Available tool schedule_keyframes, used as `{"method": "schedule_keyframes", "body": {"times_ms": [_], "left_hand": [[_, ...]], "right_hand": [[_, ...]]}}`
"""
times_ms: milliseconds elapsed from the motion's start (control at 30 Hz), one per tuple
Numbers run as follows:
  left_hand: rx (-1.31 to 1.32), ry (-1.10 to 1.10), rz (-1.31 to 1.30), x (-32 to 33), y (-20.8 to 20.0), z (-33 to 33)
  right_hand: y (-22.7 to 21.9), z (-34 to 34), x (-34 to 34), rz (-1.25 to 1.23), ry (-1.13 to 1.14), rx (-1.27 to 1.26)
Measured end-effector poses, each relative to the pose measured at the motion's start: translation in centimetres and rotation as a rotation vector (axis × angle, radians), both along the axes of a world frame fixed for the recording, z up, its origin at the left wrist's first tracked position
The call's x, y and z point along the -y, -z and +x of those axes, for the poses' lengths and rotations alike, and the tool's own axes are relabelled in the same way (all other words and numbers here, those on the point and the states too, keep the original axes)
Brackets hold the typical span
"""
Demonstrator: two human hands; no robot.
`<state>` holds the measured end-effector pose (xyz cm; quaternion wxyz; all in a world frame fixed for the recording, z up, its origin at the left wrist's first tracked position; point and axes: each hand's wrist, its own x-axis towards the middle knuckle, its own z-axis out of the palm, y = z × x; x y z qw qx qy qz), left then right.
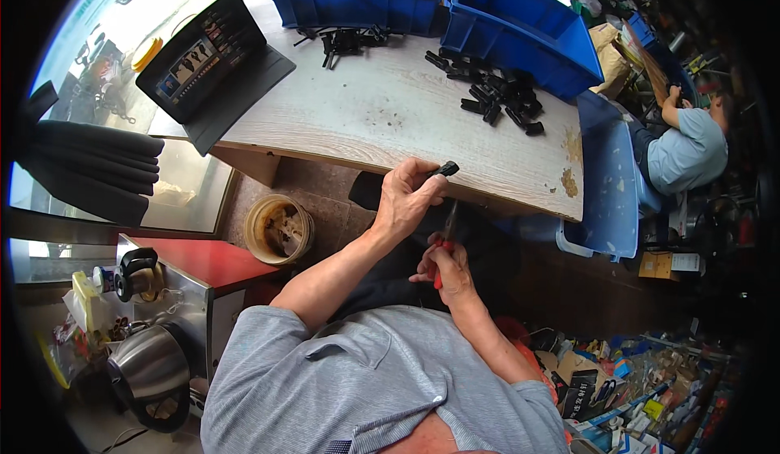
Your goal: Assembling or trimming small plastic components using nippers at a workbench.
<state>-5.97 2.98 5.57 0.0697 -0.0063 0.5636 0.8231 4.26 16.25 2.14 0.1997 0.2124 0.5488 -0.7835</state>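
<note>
My left hand pinches a small black plastic part just over the front edge of the wooden table. Lower and a little to the right, my right hand is closed round pliers with red handles, their metal jaws pointing up toward the table edge. The jaws are apart from the black part. On the tabletop, a pile of similar black parts lies at the right, and a smaller pile lies farther back.
Two blue bins line the table's far side; the left one holds black pieces. A tablet stands at left. Below are a dirty bucket and a steel kettle. A person sits beyond the blue tub.
</note>
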Motion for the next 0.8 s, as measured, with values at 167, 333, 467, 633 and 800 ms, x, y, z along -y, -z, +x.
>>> {"method": "schedule_keyframes", "body": {"times_ms": [167, 333, 467, 633, 800], "left_hand": [[0.066, -0.001, 0.141, 0.0, 0.8, 1.6], [0.02, -0.004, 0.125, -0.3, 1.6, 3.5], [0.257, 0.113, 0.403, -0.5, 1.7, 4.1], [0.359, 0.144, 0.619, -0.1, 2.4, 4.4], [0.404, 0.178, 0.726, 0.1, 2.8, 4.3]], "right_hand": [[-0.4, -0.2, -0.1, 0.004, -0.013, -0.002], [-0.9, -0.6, 0.4, -0.01, -0.074, -0.053], [-0.5, -0.6, 0.2, 0.007, -0.185, -0.046], [-1.5, 0.0, 0.7, 0.111, -0.126, 0.006], [-0.9, 0.7, 0.3, 0.086, -0.126, -0.002]]}}
